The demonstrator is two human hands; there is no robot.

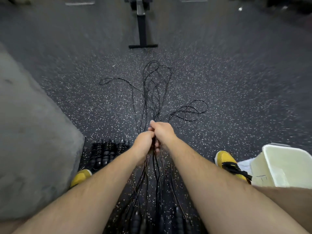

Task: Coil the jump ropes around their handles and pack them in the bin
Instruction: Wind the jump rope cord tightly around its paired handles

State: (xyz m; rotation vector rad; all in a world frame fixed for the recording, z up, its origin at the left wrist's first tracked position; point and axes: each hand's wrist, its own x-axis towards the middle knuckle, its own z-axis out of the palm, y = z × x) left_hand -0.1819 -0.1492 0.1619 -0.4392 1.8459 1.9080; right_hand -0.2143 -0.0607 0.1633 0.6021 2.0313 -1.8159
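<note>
Jump ropes (pixel 152 105) | lie on the floor (pixel 219 81), long axis straight away from you, handles (pixel 136 220) by your lap, loops beyond | your left hand (pixel 143 141) and right hand (pixel 163 130) touch, fingers curled round the bundle | bin (pixel 266 171) nearer right hand.

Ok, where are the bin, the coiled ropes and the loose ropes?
bin (pixel 287 166): head view, inner wall.
coiled ropes (pixel 104 152): head view, middle coil.
loose ropes (pixel 156 115): head view, where the strands bunch together.
</note>
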